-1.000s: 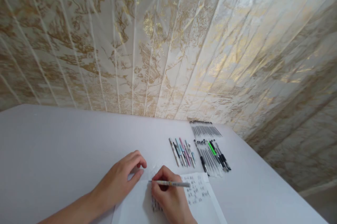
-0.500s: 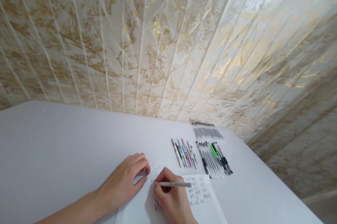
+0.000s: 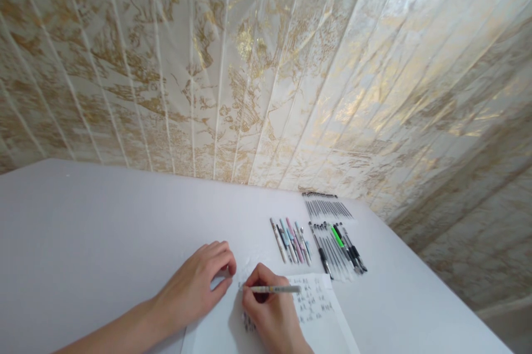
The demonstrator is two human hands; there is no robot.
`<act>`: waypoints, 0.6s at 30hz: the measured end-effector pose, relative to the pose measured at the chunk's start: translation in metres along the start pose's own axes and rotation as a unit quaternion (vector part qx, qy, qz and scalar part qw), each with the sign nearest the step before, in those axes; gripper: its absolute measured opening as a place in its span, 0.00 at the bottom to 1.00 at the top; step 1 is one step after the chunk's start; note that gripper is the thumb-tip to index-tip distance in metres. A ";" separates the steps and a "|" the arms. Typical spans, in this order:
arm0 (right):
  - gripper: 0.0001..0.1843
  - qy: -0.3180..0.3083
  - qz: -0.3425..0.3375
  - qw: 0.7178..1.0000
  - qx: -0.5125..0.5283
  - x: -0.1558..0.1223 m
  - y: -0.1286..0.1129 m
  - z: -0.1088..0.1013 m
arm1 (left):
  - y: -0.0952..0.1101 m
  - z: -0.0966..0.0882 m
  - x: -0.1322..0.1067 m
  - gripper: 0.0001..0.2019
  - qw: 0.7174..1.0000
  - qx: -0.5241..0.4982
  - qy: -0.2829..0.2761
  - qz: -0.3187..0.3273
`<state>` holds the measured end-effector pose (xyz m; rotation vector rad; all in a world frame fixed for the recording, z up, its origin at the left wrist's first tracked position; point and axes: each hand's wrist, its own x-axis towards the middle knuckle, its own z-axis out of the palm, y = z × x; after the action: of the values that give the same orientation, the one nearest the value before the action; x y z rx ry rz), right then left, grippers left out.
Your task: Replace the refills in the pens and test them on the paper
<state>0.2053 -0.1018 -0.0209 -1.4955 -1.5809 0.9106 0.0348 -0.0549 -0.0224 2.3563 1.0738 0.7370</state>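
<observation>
My right hand [image 3: 270, 315] grips a white pen [image 3: 272, 289] that lies level, tip to the left, over a sheet of paper [image 3: 320, 309] with handwritten marks. My left hand [image 3: 195, 287] rests on the white table [image 3: 103, 221] at the sheet's upper left corner, fingers curled with thumb and fingertips close together; nothing shows in them. A row of pastel pens [image 3: 291, 240] lies beyond the paper. To their right lies a row of clear and black pens [image 3: 338, 246], one with a green grip.
A row of thin dark refills [image 3: 328, 208] lies at the table's far right, near the wall. A wall with cream and gold marbled panels [image 3: 266, 66] rises just behind the table. The table's right edge runs diagonally past the pens.
The view has shifted slightly. My left hand has slid a little to the right, closer to my right hand. The pen stays in my right hand over the paper.
</observation>
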 end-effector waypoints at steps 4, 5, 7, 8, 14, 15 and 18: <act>0.05 0.004 -0.003 1.000 0.008 0.000 0.003 0.001 | 0.000 0.000 0.000 0.09 1.000 0.000 -0.011 -0.006; 0.06 0.007 -0.005 1.000 0.009 0.000 0.003 0.001 | 0.000 0.000 0.000 0.08 1.000 0.000 -0.013 -0.007; 0.06 0.009 -0.008 1.000 0.010 0.000 0.004 0.002 | 0.000 -0.001 0.000 0.08 1.000 0.000 -0.016 -0.008; 0.05 0.008 -0.010 1.000 0.009 0.000 0.004 0.002 | 0.001 -0.001 0.000 0.08 1.000 0.000 -0.017 -0.008; 0.05 0.003 -0.005 1.000 -0.003 0.001 0.004 0.001 | 0.000 0.000 0.001 0.08 1.000 0.001 -0.014 -0.005; 0.05 0.003 -0.003 1.000 -0.002 0.001 0.003 0.001 | 0.000 0.000 0.001 0.08 1.000 0.000 -0.013 -0.005; 0.05 0.003 -0.002 1.000 -0.004 0.001 0.002 0.001 | -0.001 0.000 0.001 0.08 1.000 0.000 -0.011 -0.003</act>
<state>0.2054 -0.1011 -0.0227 -1.4998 -1.5848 0.8982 0.0353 -0.0538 -0.0228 2.3545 1.0709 0.7069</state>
